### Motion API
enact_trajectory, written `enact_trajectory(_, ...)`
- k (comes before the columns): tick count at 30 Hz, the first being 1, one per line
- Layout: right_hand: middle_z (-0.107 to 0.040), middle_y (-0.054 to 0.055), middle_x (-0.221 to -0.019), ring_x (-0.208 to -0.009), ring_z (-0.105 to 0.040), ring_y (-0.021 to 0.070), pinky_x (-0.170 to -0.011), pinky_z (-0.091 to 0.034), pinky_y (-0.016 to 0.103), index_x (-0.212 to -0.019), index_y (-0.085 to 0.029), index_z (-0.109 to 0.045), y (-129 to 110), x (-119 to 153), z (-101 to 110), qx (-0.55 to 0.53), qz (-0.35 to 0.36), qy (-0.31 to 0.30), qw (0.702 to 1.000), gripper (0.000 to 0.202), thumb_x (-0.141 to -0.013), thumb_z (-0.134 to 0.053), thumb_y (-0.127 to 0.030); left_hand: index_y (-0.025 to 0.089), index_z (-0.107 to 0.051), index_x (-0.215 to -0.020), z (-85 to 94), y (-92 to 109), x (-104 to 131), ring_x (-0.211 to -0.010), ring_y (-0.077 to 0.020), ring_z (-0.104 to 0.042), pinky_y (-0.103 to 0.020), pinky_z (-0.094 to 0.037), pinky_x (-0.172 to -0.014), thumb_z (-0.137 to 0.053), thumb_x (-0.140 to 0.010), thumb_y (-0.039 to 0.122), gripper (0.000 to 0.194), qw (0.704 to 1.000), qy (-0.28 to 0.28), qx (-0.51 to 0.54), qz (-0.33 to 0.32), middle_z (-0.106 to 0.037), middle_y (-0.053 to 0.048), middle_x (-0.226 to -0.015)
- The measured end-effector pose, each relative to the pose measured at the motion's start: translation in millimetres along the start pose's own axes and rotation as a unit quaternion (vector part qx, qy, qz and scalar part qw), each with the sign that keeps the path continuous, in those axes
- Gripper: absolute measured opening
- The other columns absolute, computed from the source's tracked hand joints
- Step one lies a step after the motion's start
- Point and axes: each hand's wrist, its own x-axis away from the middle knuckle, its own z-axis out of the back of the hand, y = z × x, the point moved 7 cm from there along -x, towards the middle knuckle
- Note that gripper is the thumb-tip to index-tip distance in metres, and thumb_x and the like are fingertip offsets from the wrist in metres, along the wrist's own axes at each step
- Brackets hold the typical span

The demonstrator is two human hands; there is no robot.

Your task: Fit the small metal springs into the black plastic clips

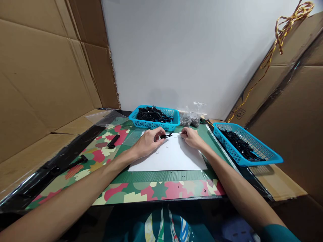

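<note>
Over the white paper (166, 161), my left hand (151, 140) is closed on a small black part (166, 136), which points to the right out of its fingertips. To its right, my right hand (190, 136) is pinched on a thin, small piece (182, 133) near the paper's back edge. A gap separates the two hands. Small dark marks or bits show on the paper between and below them.
Behind the paper sits a blue basket (174, 125) of black parts; another blue basket (274, 157) stands at the right. Clear bags (194, 119) of small pieces lie at the back. Black parts (113, 141) rest on the patterned covering at left. Cardboard walls (45, 67) flank the table.
</note>
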Motion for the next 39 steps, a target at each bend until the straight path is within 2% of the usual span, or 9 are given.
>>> enact_trajectory(4,-0.068,0.004,-0.086,-0.077,-0.055,0.0193,-0.076,-0.035,0.031,-0.089,-0.020,-0.059,0.2,-2.1,1.8,-0.035,0.008,0.006,0.999,0.013,-0.097,-0.049,-0.022,0.021,-0.072,-0.102,0.8,3.2,0.2,-0.074,-0.0184,-0.061,-0.031,-0.041,-0.067,-0.067,-0.094,0.038,0.020,1.000,-0.005,-0.005,0.001,-0.069,-0.001,-0.081)
enact_trajectory(8,-0.068,0.003,-0.084,-0.074,-0.056,0.0179,-0.070,-0.037,0.028,-0.087,-0.021,-0.053,-3.7,-3.5,3.5,-0.135,0.030,0.015,0.990,0.009,-0.094,-0.050,-0.026,0.021,-0.073,-0.103,2.3,6.3,0.6,-0.073,-0.0179,-0.060,-0.031,-0.042,-0.066,-0.067,-0.093,0.036,0.019,1.000,0.004,0.010,0.002,-0.069,-0.001,-0.080)
enact_trajectory(11,-0.071,0.003,-0.078,-0.070,-0.058,0.0168,-0.066,-0.039,0.027,-0.088,-0.020,-0.054,-10.8,-2.3,2.6,-0.212,0.051,-0.004,0.976,0.009,-0.093,-0.052,-0.028,0.020,-0.073,-0.103,0.7,7.3,1.6,-0.072,-0.0173,-0.059,-0.031,-0.041,-0.066,-0.068,-0.093,0.036,0.019,1.000,0.003,0.015,-0.001,-0.069,-0.001,-0.080)
enact_trajectory(14,-0.070,0.002,-0.071,-0.065,-0.057,0.0153,-0.063,-0.038,0.025,-0.086,-0.018,-0.059,-20.1,0.8,5.2,-0.242,0.072,-0.011,0.967,0.014,-0.092,-0.057,-0.031,0.020,-0.073,-0.103,-2.4,8.0,3.0,-0.073,-0.0169,-0.060,-0.030,-0.042,-0.066,-0.068,-0.093,0.034,0.017,1.000,-0.007,0.017,-0.012,-0.070,-0.002,-0.083)
enact_trajectory(18,-0.070,0.003,-0.070,-0.062,-0.053,0.0134,-0.061,-0.036,0.025,-0.084,-0.015,-0.070,-33.0,5.6,8.0,-0.231,0.109,-0.030,0.966,0.024,-0.094,-0.062,-0.036,0.019,-0.073,-0.103,-5.3,8.7,4.1,-0.072,-0.0164,-0.059,-0.029,-0.042,-0.065,-0.067,-0.094,0.033,0.017,0.999,-0.020,0.028,-0.017,-0.071,-0.002,-0.084)
enact_trajectory(21,-0.071,0.003,-0.072,-0.063,-0.051,0.0135,-0.062,-0.036,0.025,-0.082,-0.014,-0.076,-37.3,7.5,9.2,-0.201,0.122,-0.033,0.971,0.027,-0.095,-0.061,-0.032,0.020,-0.073,-0.102,-5.9,9.4,4.2,-0.071,-0.0167,-0.060,-0.029,-0.042,-0.063,-0.066,-0.095,0.036,0.019,0.999,-0.025,0.025,-0.013,-0.070,-0.002,-0.082)
enact_trajectory(27,-0.077,0.003,-0.080,-0.075,-0.063,0.0163,-0.073,-0.044,0.026,-0.087,-0.015,-0.081,-38.8,8.5,2.1,-0.190,0.126,-0.073,0.971,0.026,-0.089,-0.055,-0.013,0.020,-0.073,-0.103,-6.9,10.0,4.4,-0.073,-0.0170,-0.061,-0.029,-0.043,-0.066,-0.067,-0.095,0.034,0.017,0.999,-0.024,0.021,-0.022,-0.072,-0.002,-0.085)
enact_trajectory(33,-0.082,0.007,-0.083,-0.078,-0.071,0.0188,-0.075,-0.048,0.027,-0.107,-0.013,-0.080,-29.8,6.9,-1.9,-0.223,0.108,-0.072,0.966,0.028,-0.087,-0.060,-0.013,0.020,-0.073,-0.104,-9.0,9.8,3.8,-0.076,-0.0177,-0.062,-0.030,-0.044,-0.068,-0.066,-0.095,0.033,0.016,0.999,-0.034,0.021,-0.025,-0.074,-0.003,-0.089)
enact_trajectory(39,-0.081,0.005,-0.081,-0.075,-0.072,0.0187,-0.070,-0.048,0.026,-0.091,-0.014,-0.078,-27.3,5.6,1.4,-0.196,0.104,-0.041,0.974,0.014,-0.083,-0.068,-0.015,0.020,-0.072,-0.105,-9.7,16.3,5.0,-0.075,-0.0182,-0.063,-0.031,-0.045,-0.070,-0.066,-0.095,0.031,0.016,0.998,-0.045,0.002,-0.043,-0.074,-0.003,-0.088)
